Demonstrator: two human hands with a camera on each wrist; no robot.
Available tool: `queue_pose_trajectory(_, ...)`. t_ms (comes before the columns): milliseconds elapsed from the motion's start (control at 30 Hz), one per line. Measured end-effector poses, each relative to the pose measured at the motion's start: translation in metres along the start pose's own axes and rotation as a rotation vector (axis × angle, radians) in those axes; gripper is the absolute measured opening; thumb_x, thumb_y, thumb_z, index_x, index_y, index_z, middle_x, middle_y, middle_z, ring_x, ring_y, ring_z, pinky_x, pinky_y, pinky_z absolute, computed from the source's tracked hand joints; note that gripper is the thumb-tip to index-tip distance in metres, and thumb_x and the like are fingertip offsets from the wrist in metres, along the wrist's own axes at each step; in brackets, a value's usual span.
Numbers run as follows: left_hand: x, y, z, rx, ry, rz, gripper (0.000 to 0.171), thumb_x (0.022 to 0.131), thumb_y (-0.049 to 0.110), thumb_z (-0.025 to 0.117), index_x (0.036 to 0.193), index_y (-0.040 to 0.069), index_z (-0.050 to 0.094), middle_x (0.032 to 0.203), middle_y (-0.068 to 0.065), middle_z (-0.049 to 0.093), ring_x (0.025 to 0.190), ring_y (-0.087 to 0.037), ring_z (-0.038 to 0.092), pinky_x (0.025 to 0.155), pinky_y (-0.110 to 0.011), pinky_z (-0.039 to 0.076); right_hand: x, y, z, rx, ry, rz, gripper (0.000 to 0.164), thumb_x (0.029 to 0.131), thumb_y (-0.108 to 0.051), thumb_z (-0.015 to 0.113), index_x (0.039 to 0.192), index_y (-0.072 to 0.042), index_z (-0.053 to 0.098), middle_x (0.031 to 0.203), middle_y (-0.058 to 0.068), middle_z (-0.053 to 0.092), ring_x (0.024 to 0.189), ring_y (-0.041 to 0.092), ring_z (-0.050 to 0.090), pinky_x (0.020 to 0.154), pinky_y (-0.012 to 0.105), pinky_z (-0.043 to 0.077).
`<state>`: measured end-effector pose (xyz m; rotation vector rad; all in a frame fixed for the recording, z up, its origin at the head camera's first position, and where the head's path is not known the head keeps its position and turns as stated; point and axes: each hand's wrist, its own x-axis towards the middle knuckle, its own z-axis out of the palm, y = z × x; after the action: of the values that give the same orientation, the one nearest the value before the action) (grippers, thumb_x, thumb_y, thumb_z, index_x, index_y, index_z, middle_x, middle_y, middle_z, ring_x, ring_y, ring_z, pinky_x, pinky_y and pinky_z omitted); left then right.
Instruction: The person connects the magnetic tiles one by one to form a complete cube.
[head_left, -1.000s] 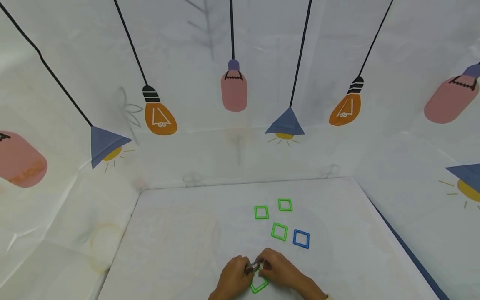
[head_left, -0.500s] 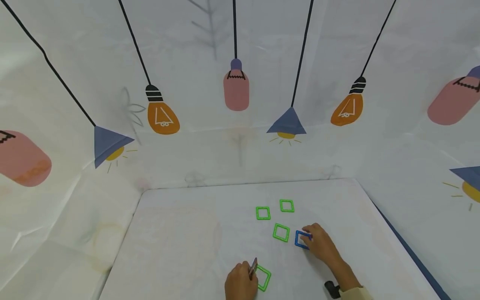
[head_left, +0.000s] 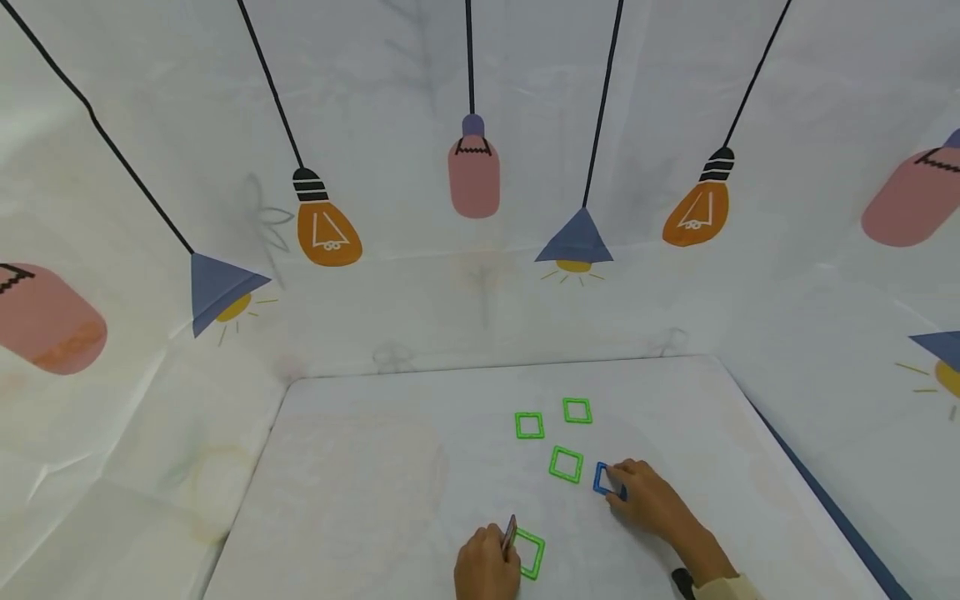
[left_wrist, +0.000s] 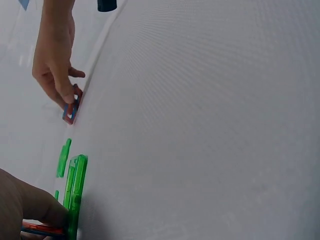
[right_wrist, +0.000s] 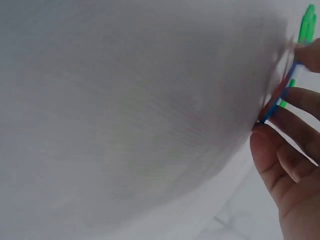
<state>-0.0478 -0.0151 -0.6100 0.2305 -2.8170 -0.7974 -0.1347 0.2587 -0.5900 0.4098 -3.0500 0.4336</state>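
Left hand (head_left: 487, 564) pinches a reddish frame (head_left: 509, 536) at the left of the near green frame (head_left: 539, 558); right hand (head_left: 651, 500), farther right, grips the blue frame (head_left: 597, 477) on the worktop (head_left: 352, 500).

I'm in a little closed-in nook, a bit like a tent, and I can't tell if it belongs to a home, a school or a work place. A white desk (head_left: 360, 492) lies under the left grip (head_left: 487, 563) and the right grip (head_left: 651, 500). Past both grips, and off to each side of them, creased white sheets (head_left: 412, 308) stand up as walls. They have pictures of lights (head_left: 696, 218) on black cords (head_left: 470, 58): orange bulbs (head_left: 330, 233), pink lamps (head_left: 474, 181) and blue shades (head_left: 575, 239) with yellow glows (head_left: 573, 266).
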Motion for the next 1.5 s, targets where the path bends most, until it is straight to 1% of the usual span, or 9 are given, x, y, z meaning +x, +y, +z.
queue_pose_trajectory(167, 0.001, -0.001, -0.001, 0.028, 0.008, 0.029, 0.032, 0.067, 0.010, 0.080, 0.061, 0.020, 0.050, 0.055, 0.009, 0.043, 0.051, -0.007, 0.041, 0.053, -0.028, 0.032, -0.003, -0.003, 0.002, -0.019, 0.110, -0.032, 0.026, 0.095, -0.019, 0.065, 0.116, -0.007, 0.073, 0.098, 0.002, 0.070, 0.092, 0.018, 0.063, 0.081, 0.039, 0.057)
queue_pose_trajectory(333, 0.001, -0.002, -0.001, 0.023, 0.022, 0.047, 0.033, 0.066, 0.010, 0.081, 0.060, 0.020, 0.051, 0.054, 0.010, 0.043, 0.049, -0.006, 0.040, 0.053, -0.027, 0.031, -0.004, -0.003, 0.002, 0.041, 0.093, 0.022, 0.032, 0.103, -0.019, 0.055, 0.130, -0.003, 0.064, 0.115, 0.010, 0.071, 0.106, 0.027, 0.064, 0.092, 0.045, 0.056)
queue_pose_trajectory(467, 0.001, -0.003, 0.000, 0.017, 0.017, 0.049, 0.033, 0.066, 0.010, 0.081, 0.060, 0.020, 0.051, 0.053, 0.010, 0.042, 0.049, -0.006, 0.039, 0.052, -0.026, 0.029, -0.003, 0.001, 0.001, 0.082, 0.097, 0.048, 0.034, 0.099, -0.012, 0.060, 0.131, 0.001, 0.062, 0.116, 0.015, 0.070, 0.108, 0.032, 0.066, 0.092, 0.047, 0.055)
queue_pose_trajectory(700, 0.001, -0.002, -0.001, 0.017, 0.023, 0.044, 0.031, 0.067, 0.011, 0.080, 0.061, 0.020, 0.052, 0.054, 0.010, 0.043, 0.050, -0.006, 0.041, 0.054, -0.026, 0.028, 0.000, 0.010, 0.001, 0.160, 0.173, 0.031, 0.021, 0.081, 0.004, 0.076, 0.102, 0.000, 0.073, 0.094, 0.006, 0.072, 0.088, 0.023, 0.069, 0.076, 0.036, 0.059)
queue_pose_trajectory(833, 0.001, -0.003, -0.002, 0.008, 0.021, 0.044, 0.030, 0.067, 0.010, 0.080, 0.061, 0.019, 0.052, 0.054, 0.010, 0.044, 0.050, -0.007, 0.041, 0.054, -0.026, 0.029, 0.002, 0.013, -0.001, 0.194, 0.168, 0.070, 0.013, 0.079, 0.004, 0.078, 0.089, -0.004, 0.074, 0.084, 0.001, 0.069, 0.078, 0.017, 0.068, 0.068, 0.029, 0.057)
queue_pose_trajectory(967, 0.001, -0.003, -0.002, 0.002, 0.016, 0.050, 0.030, 0.067, 0.011, 0.080, 0.061, 0.019, 0.052, 0.054, 0.010, 0.043, 0.050, -0.006, 0.040, 0.053, -0.026, 0.029, 0.002, 0.013, -0.004, 0.246, 0.133, 0.146, 0.009, 0.081, -0.001, 0.078, 0.088, -0.005, 0.074, 0.079, -0.001, 0.068, 0.070, 0.009, 0.059, 0.061, 0.023, 0.050)
queue_pose_trajectory(1133, -0.001, -0.006, 0.000, -0.010, 0.026, 0.053, 0.031, 0.067, 0.009, 0.080, 0.061, 0.019, 0.052, 0.054, 0.011, 0.043, 0.050, -0.005, 0.039, 0.053, -0.025, 0.028, 0.000, -0.001, -0.003, 0.347, 0.055, 0.197, 0.008, 0.084, -0.005, 0.077, 0.091, -0.008, 0.075, 0.076, -0.004, 0.064, 0.067, 0.004, 0.049, 0.058, 0.020, 0.043)
queue_pose_trajectory(1400, 0.001, -0.007, 0.002, -0.031, 0.003, 0.024, 0.028, 0.068, 0.011, 0.081, 0.064, 0.019, 0.054, 0.056, 0.011, 0.044, 0.052, -0.005, 0.040, 0.055, -0.026, 0.027, -0.003, -0.045, 0.006, 0.407, 0.100, 0.063, 0.014, 0.078, 0.001, 0.080, 0.081, -0.011, 0.074, 0.073, -0.006, 0.067, 0.065, -0.003, 0.053, 0.058, 0.017, 0.050)
queue_pose_trajectory(1500, 0.001, -0.005, 0.003, -0.039, 0.003, 0.024, 0.029, 0.068, 0.011, 0.082, 0.064, 0.019, 0.054, 0.056, 0.011, 0.044, 0.052, -0.005, 0.040, 0.055, -0.025, 0.026, -0.006, -0.058, 0.010, 0.421, 0.078, 0.018, 0.012, 0.079, -0.001, 0.080, 0.080, -0.011, 0.073, 0.075, -0.006, 0.068, 0.065, -0.005, 0.054, 0.058, 0.016, 0.051)
